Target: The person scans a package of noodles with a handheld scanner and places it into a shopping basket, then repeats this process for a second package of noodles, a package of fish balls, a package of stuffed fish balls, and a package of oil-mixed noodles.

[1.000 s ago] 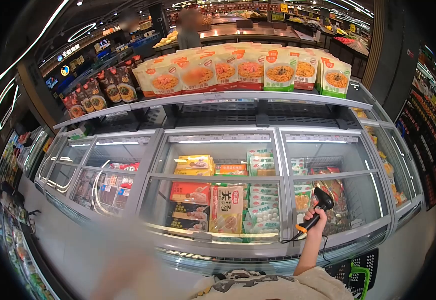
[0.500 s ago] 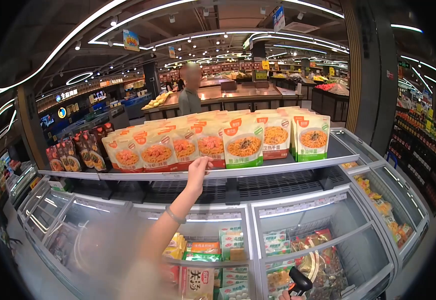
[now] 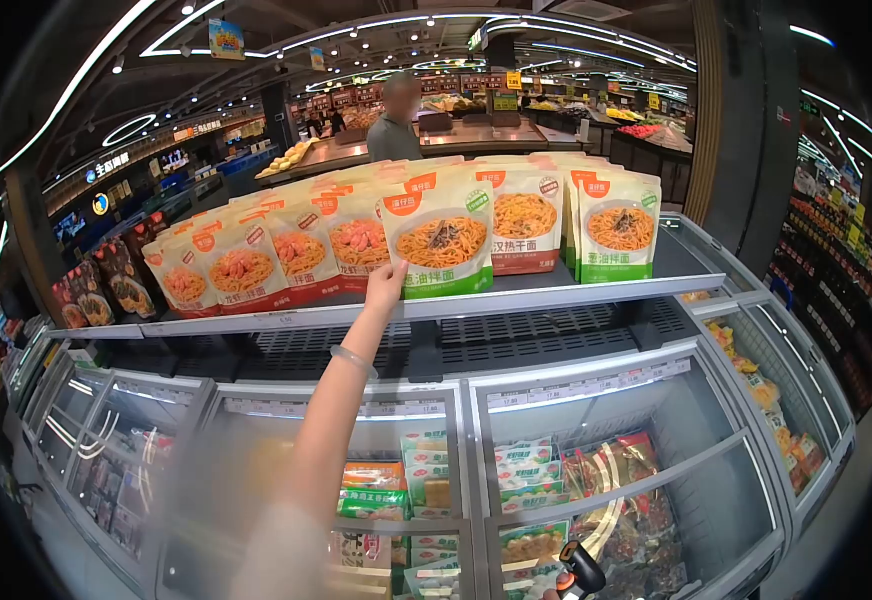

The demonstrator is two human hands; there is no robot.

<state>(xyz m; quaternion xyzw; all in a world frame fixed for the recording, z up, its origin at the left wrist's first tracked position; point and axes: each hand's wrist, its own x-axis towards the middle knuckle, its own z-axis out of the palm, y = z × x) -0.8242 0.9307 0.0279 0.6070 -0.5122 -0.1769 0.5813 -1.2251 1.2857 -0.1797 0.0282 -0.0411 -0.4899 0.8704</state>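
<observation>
At the shelf [image 3: 556,293], the left hand [image 3: 387,284] touches a front-row, green-based noodle pouch [image 3: 442,240] low on its left side; whether it grips, I cannot tell. Below, the right hand [image 3: 553,594] grasps a black scanner [image 3: 585,570] above glass-lidded freezers [image 3: 473,455]. Beyond, a person [image 3: 393,139] stands by brown counters [image 3: 501,134].

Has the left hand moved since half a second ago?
Yes. Against the shelf edge, the left hand has shifted right, to the green-bottomed noodle pack's lower left edge.

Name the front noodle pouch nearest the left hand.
The green-bottomed pouch with its lower-left edge beside the left hand, standing between red-bottomed pouches.
</observation>
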